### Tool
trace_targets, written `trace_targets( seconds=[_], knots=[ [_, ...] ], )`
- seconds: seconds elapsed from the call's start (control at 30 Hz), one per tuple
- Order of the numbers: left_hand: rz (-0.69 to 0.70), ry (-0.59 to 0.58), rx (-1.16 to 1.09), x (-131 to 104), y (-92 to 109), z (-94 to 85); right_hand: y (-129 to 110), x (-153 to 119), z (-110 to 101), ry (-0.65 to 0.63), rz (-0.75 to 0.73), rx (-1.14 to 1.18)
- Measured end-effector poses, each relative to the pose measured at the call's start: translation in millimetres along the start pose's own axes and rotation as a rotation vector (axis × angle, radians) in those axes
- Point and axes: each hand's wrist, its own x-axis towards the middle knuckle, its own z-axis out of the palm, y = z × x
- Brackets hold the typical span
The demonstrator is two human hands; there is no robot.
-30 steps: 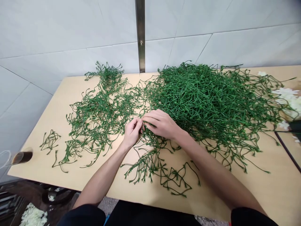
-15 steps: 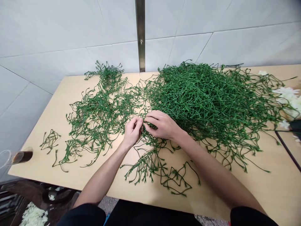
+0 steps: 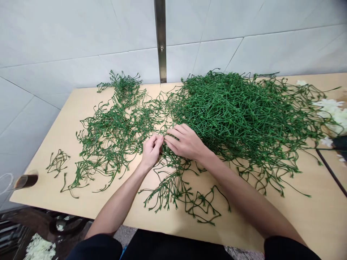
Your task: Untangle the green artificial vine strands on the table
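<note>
My left hand (image 3: 152, 150) is closed, thumb pressed against the bent index finger, over the middle of the table. Against its fingertips, my right hand (image 3: 186, 141) is bent with thumb and fingers drawn together. Whatever sits between the fingers of either hand is too small and covered to make out. Around and below both hands lie thin green artificial stems with small forked tips. A large tangled heap of green stems (image 3: 230, 104) rises beside my right hand. To the left spreads a looser, flatter pile of stems (image 3: 116, 122).
Near my body lies a small cluster of stems (image 3: 203, 206). A few stems (image 3: 58, 161) lie apart at the far left, near a cup of dark liquid (image 3: 27, 181). White artificial flowers (image 3: 332, 110) sit at the right end. A tiled wall (image 3: 130, 29) backs the table (image 3: 241, 224).
My right hand has shifted slightly, its fingers lifting and curling a little at the left fingertips. My left hand stays almost in place. The piles look the same.
</note>
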Motion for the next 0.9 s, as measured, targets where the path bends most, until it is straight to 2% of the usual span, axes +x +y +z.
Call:
trace_targets(
  seconds=[0.13, 0.4, 0.57, 0.7, 0.9],
  knots=[
    [0.006, -0.052, 0.013, -2, 2, -0.8, -3, 1, -1, 0.004, 0.06, -0.049],
    [0.066, -0.101, 0.054, -2, 5, 0.7, -5, -1, 4, 0.047, 0.206, 0.105],
    [0.086, -0.094, 0.092, -3, 5, 1.8, -10, 0, 8, -0.016, 0.204, 0.183],
    [0.073, -0.078, 0.102, -4, 4, 1.2, -12, 2, 8, 0.0, 0.175, 0.217],
    [0.016, -0.057, 0.005, -6, 5, 1.2, 3, -2, 4, 0.028, 0.136, 0.248]
  ],
)
